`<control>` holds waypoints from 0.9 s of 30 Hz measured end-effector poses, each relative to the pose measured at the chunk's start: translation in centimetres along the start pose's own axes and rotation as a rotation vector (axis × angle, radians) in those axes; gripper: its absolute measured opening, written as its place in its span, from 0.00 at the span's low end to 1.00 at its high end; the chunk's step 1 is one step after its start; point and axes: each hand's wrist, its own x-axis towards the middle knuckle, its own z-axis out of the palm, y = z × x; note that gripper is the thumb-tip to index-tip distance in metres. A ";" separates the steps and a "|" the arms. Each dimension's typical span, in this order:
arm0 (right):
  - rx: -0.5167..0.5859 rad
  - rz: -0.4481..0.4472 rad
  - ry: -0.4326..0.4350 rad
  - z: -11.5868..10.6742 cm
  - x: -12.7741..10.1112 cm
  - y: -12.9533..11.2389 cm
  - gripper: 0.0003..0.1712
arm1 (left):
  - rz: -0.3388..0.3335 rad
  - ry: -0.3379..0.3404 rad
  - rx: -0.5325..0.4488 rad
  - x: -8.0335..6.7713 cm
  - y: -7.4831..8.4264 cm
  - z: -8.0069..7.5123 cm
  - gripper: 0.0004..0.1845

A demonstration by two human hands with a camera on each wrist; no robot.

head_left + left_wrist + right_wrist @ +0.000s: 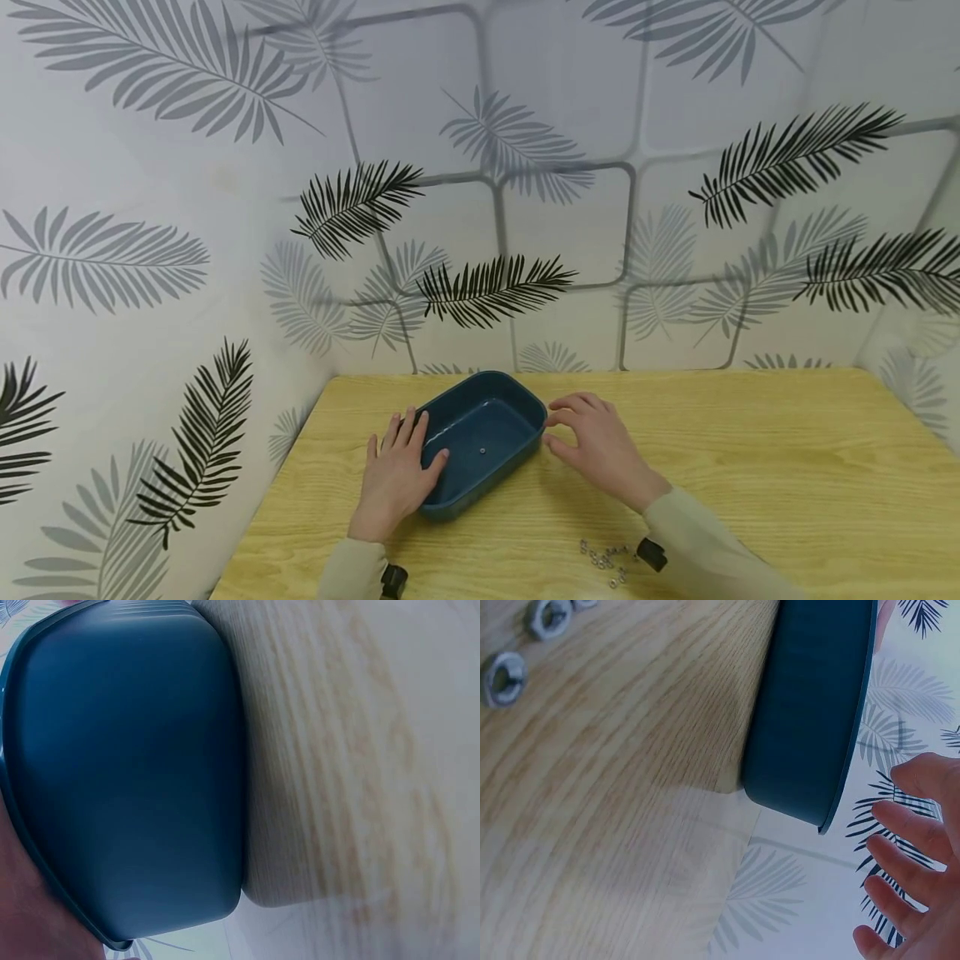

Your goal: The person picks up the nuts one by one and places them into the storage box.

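A dark blue rectangular tray (491,417) lies slantwise on the wooden table (750,467). One small metal nut (482,450) sits on its floor. My left hand (397,471) lies flat on the table at the tray's left side, fingers straight and thumb against the rim. My right hand (592,442) hovers at the tray's right end with relaxed, slightly bent fingers and holds nothing. In the right wrist view the fingers (907,855) stand a little apart from the tray (810,712). The left wrist view is filled by the tray's outer wall (127,772).
Several loose metal nuts (606,558) lie near the table's front edge under my right forearm; two nuts (502,675) show in the right wrist view. Leaf-patterned walls close the table's back and left sides. Bare wood spreads to the right.
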 end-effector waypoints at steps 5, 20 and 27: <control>0.005 0.009 0.005 -0.4 -0.4 0.2 0.12 | -0.008 -0.010 -0.001 0.1 0.1 -0.1 0.39; 0.004 0.003 0.058 -1.4 -2.2 1.0 0.10 | -0.010 -0.007 0.005 0.2 0.2 -0.2 0.39; 0.008 0.032 0.045 -1.9 -3.2 0.9 0.10 | -0.013 -0.004 0.005 0.0 0.2 -0.2 0.39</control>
